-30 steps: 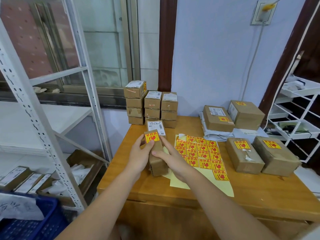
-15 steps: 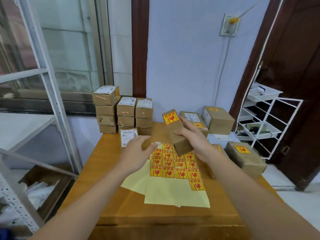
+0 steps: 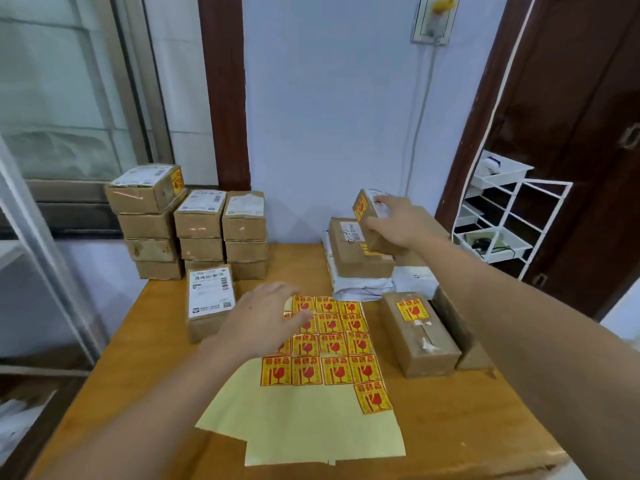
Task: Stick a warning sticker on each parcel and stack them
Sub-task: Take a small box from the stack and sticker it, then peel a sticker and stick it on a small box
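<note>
My right hand (image 3: 398,225) grips a small brown parcel (image 3: 367,221) with a yellow-and-red warning sticker on its end, holding it above a larger stickered parcel (image 3: 353,254) at the back right of the wooden table (image 3: 467,427). My left hand (image 3: 263,322) hovers flat and relaxed over the top left of the yellow sticker sheet (image 3: 318,375), holding nothing. A parcel with a white shipping label (image 3: 209,299) lies just left of that hand. Two stickered parcels (image 3: 420,332) lie side by side at the right.
Stacks of brown parcels (image 3: 188,223) stand at the back left against the wall. White padded mailers (image 3: 363,285) lie under the back-right parcels. A white wire rack (image 3: 502,216) stands right of the table, a metal shelf frame (image 3: 45,244) at the left.
My right hand carried the stickered parcel from the table's middle up and to the back right. My left hand let go of it and moved over the sticker sheet. The camera turned right.
</note>
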`<state>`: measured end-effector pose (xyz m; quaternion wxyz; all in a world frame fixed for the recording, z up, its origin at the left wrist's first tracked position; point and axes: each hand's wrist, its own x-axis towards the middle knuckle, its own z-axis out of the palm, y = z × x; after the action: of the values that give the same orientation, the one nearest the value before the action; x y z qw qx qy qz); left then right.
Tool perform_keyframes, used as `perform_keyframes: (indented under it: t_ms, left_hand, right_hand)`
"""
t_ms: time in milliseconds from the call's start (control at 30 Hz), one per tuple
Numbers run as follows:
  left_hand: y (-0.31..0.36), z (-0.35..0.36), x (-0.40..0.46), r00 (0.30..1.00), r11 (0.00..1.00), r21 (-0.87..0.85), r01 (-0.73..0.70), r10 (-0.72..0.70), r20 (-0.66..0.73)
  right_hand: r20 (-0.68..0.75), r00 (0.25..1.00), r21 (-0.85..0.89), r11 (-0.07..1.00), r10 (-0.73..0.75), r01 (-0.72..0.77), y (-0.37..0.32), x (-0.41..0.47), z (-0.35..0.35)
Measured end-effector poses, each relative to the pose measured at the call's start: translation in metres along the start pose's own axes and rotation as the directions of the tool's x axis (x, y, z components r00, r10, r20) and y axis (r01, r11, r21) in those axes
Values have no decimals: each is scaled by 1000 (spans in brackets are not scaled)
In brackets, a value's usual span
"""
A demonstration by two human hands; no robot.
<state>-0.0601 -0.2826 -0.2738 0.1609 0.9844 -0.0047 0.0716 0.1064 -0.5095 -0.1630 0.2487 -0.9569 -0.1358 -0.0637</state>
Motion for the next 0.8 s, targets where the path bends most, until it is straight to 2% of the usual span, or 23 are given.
perform_keyframes:
  t_ms: [133,300,433,567,700,800]
  left_hand:
    - [-11,9,20,1000,1000,-1,-19,19,23]
    - [-17,21,39,999,1000,5,-22,22,32]
    - [-19,28,45,999,999,4,-39,39,38]
    - [-23,29,42,998,999,22,-39,38,46]
    - [-29,18,27,1000,1000,-2,-27,27,5]
    - [-39,5,9,1000,1000,5,-6,6,-24]
  right_hand:
    - [-3,999,-111,992,54,-54,1,46,18]
    - [38,998,-182,982,55,-48,12,98,52]
    - [39,995,-306,949,96,-80,23,113,71]
    - [28,995,-351,933,99,-83,22,113,76]
    - [-11,998,-378,925,-60,51,5,93,70]
    - [2,990,-252,958,-142,138,-20,65,73]
